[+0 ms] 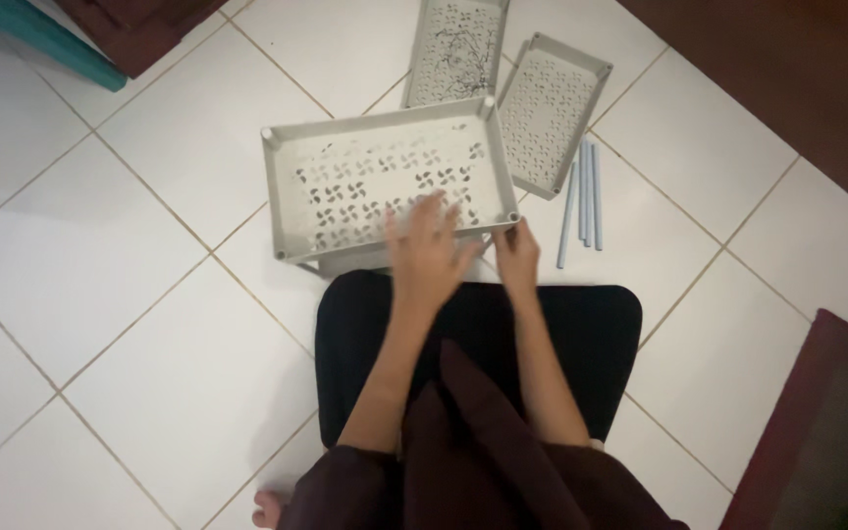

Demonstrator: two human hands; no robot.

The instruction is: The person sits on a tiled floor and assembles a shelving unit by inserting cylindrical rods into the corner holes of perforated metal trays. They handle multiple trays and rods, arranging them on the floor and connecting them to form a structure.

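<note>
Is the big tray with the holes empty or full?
Empty. The grey perforated tray holds nothing; only the left hand rests on its near edge, and the right hand touches its corner.

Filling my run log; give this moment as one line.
left hand flat on grey tray | right hand pinching tray corner | poles beside
</note>
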